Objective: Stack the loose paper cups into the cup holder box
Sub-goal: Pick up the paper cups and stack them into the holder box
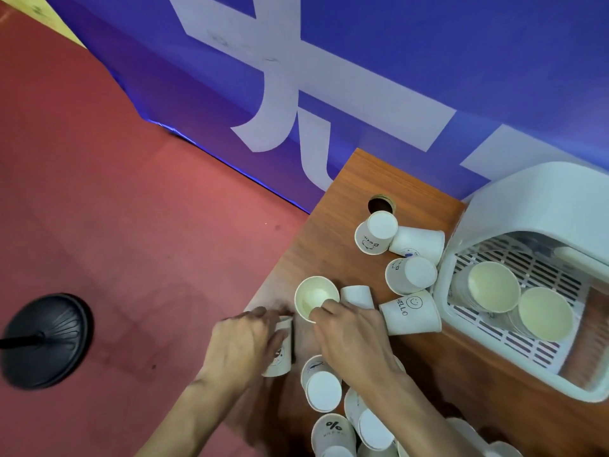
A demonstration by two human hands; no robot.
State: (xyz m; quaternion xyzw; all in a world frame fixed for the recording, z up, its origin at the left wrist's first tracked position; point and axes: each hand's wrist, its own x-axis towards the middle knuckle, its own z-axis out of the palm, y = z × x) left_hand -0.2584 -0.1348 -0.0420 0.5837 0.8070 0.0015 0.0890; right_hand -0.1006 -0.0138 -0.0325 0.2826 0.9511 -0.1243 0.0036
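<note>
Only a small part of the work is judged to be done. Inside the white cup holder box (534, 199), two nested stacks are seen standing mouth up on its slotted tray: a rear stack (491, 286) and a front stack (543, 313). How many cups each contains cannot be told.

Much is left. Just left of the box, on the wooden table (329, 232), at least four loose cups are scattered: an inverted cup (377, 234) farthest back, a cup on its side (417, 240) next to it, a tilted cup (410, 275) touching the box wall, and the HELLO cup (412, 313) lying near the box's front corner. Further cups, among them a % cup (333, 433), are piled well to the front-left of the box.

Two cups are in hand, both well left of the box. An upright cup (316, 296), its mouth open upward, is held at its near rim by the right hand (352, 338), the fingertips curled onto the rim. A printed cup (283, 354) at the table's left edge is gripped by the left hand (247, 344), the fingers wrapped round its side. Neither has been nested or carried to the box yet; a joining of the two is judged to be the step in hand.
</note>
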